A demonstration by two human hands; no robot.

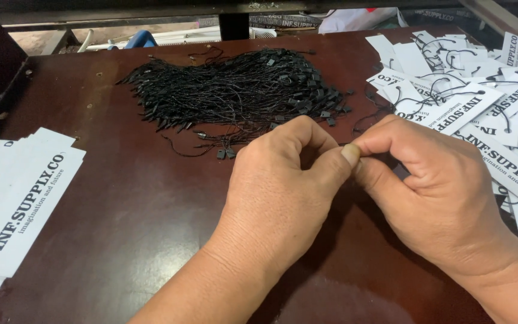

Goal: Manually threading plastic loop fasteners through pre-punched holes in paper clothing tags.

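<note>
My left hand (283, 180) and my right hand (433, 186) meet thumb to thumb over the dark wooden table (151, 198). Both hands have their fingers curled and pinch a thin black string, which is almost wholly hidden between the fingertips. Just beyond the hands lies a heap of black string fasteners (241, 90) with small plastic locks. A few loose fasteners (223, 153) lie next to my left knuckles. No white tag shows inside either hand.
A neat stack of white printed paper tags (19, 198) lies at the left table edge. A loose pile of white tags with black strings threaded through them (493, 108) covers the right side. Beyond the far table edge are a dark post (234, 24) and clutter.
</note>
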